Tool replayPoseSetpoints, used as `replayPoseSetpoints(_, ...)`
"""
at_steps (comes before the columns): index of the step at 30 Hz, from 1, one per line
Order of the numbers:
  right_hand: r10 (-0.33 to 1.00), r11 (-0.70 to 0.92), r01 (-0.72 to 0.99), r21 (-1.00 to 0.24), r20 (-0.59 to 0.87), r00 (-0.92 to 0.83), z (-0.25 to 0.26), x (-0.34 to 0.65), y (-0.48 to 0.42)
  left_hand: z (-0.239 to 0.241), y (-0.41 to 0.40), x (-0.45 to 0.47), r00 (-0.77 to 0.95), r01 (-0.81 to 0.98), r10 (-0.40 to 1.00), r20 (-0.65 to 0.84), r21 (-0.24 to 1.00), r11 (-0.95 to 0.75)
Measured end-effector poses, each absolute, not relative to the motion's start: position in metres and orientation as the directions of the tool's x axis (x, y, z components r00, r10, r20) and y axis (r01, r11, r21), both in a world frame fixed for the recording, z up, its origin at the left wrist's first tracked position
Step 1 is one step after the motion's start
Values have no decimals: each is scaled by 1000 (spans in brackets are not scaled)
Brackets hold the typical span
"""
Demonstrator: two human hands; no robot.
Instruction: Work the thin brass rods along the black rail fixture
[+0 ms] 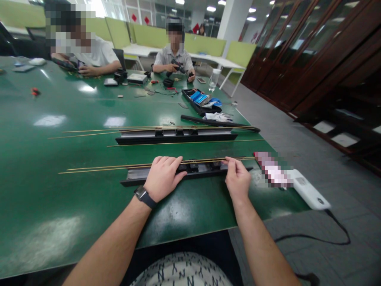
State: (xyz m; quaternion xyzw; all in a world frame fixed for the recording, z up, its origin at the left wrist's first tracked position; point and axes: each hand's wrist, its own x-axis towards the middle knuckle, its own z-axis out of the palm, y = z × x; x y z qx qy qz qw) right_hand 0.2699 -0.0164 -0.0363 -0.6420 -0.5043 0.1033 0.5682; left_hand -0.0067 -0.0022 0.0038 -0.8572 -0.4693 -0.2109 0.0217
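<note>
A long black rail (208, 174) with a silvery inner channel and small black blocks lies near the table's front edge. Thin golden rods (98, 168) run lengthwise along it and stick out past its left end. My left hand (163, 174) is closed over the rail's left half, fingers across the far side and thumb on the near side; it covers part of the rods. Toward the rail's right end, my right hand (237, 174) pinches a golden rod between thumb and fingertips. Farther back lies a second black rail (178, 139), with more golden rods along it.
Right of my hands are a pink-red pixelated item (272, 169) and a white device (309, 190) with a black cable. Behind the rails are a black bar (220, 122), white gloves (218, 116) and a black tray (193, 104). Two people sit across the green table (89, 206).
</note>
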Motion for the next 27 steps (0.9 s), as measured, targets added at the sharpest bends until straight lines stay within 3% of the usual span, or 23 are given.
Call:
replayPoseSetpoints(6,777,144,565,-812,446,443,-35,269,-17,4,-2,-6,473,812,796,379,165,-561)
replayPoseSetpoints(13,704,87,560,-824,448,551,-37,275,-14,5,-2,-7,472,816,798,375,157,-557)
replayPoseSetpoints(27,764,154,536,-830,444,469,-38,270,-15,5,-3,-6,471,816,801,369,164,-555)
